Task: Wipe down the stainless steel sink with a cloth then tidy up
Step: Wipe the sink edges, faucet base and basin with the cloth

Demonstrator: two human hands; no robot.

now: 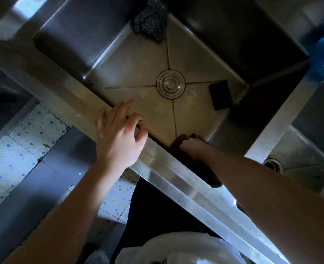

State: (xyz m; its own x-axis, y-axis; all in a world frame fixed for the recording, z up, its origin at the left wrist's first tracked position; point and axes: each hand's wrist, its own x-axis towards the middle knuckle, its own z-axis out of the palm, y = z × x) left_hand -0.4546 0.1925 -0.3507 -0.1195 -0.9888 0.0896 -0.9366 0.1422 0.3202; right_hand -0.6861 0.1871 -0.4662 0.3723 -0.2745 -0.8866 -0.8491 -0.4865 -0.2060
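We brace our left hand [119, 138], fingers spread and grasping nothing, on the sink [69, 88]'s near rim for balance, it seems, while our right hand [193, 149] clenches the dark cloth [178, 142] against the basin's near wall to wipe it.

Steel sink [142, 60] basin, creased bottom running down to a round drain cover [170, 83] in the middle. A dark wire scrubber [149, 21] is tucked in the far corner, and a black sponge block [220, 94] lies flat by the right wall. Speckled tile floor [29, 141] below.
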